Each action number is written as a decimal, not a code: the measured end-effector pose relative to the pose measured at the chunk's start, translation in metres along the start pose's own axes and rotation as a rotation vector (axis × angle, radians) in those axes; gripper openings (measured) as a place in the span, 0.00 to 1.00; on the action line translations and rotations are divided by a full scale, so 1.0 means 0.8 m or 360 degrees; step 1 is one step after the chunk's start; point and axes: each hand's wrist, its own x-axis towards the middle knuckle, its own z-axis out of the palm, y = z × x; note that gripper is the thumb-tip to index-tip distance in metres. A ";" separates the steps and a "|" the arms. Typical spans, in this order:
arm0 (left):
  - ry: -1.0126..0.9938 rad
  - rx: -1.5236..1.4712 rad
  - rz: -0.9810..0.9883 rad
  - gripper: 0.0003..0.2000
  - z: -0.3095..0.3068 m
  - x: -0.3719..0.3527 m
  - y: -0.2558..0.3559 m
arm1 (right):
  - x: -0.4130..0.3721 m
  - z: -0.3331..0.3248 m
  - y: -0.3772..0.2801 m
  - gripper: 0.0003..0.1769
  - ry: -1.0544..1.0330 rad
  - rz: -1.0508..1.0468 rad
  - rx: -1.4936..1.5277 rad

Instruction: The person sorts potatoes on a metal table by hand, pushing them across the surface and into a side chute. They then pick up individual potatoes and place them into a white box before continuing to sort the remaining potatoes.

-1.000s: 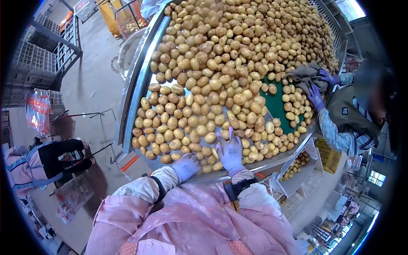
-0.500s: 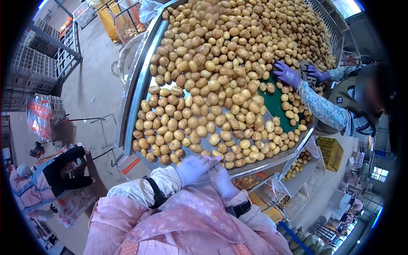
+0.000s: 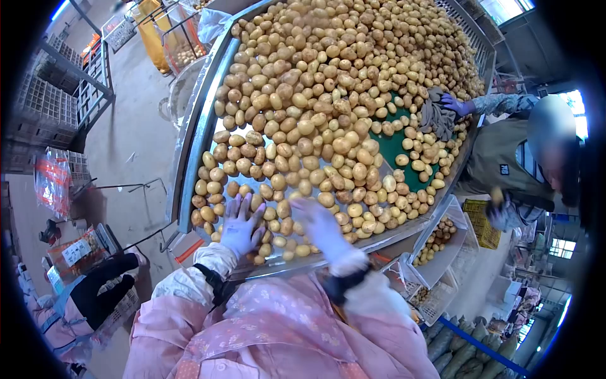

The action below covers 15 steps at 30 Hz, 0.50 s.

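Note:
Many round yellow-brown potatoes point(image 3: 303, 126) lie spread over a metal sorting table point(image 3: 201, 136). Gloved in pale purple, my left hand point(image 3: 240, 228) rests palm down on potatoes near the table's front left edge, its fingers spread. My right hand point(image 3: 320, 228), in the same kind of glove, is over the potatoes to the right of it; its fingers are stretched out and a little blurred, with nothing visible held. Bare metal shows between the potatoes around both hands.
A co-worker point(image 3: 517, 151) in purple gloves stands at the right edge beside a grey cloth point(image 3: 437, 115) and green mat point(image 3: 392, 146). A white chute point(image 3: 451, 237) and yellow crate point(image 3: 483, 222) are at lower right. Another person point(image 3: 95, 294) is at lower left.
My hands have come apart from each other at the table's edge and moved forward onto the potatoes. One of the co-worker's hands has left the potatoes and moved down beside their body.

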 end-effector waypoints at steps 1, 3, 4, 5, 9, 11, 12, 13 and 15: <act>-0.0035 -0.0013 0.0034 0.36 0.003 -0.011 -0.007 | 0.034 0.049 0.004 0.19 0.0019 -0.0156 -0.0235; -0.0056 -0.0065 -0.0021 0.34 -0.009 -0.019 -0.018 | 0.076 0.091 -0.010 0.19 -0.0132 -0.0263 -0.0772; -0.0076 -0.0093 -0.0054 0.34 -0.016 -0.026 -0.023 | 0.084 0.106 -0.021 0.19 -0.0226 -0.0175 -0.0887; -0.0072 -0.0218 -0.0145 0.33 -0.016 -0.026 -0.035 | 0.094 0.113 -0.033 0.19 -0.0314 -0.0096 -0.1009; 0.0074 -0.0792 -0.0369 0.29 -0.012 -0.009 -0.060 | 0.045 0.118 0.034 0.13 0.0216 -0.0243 -0.0142; 0.0207 -0.1122 -0.0456 0.27 0.010 -0.006 -0.075 | -0.021 0.050 0.012 0.14 0.0399 0.0027 0.0318; 0.0221 -0.1360 -0.0593 0.23 0.024 -0.003 -0.080 | -0.058 0.009 -0.003 0.14 0.0484 0.0002 0.0269; 0.0241 -0.1560 -0.0688 0.22 0.019 0.001 -0.076 | -0.105 -0.019 0.006 0.17 0.0487 0.0201 0.0262; 0.0283 -0.1963 -0.0848 0.20 -0.011 0.020 -0.053 | -0.195 -0.058 0.026 0.19 0.0534 0.0597 0.0209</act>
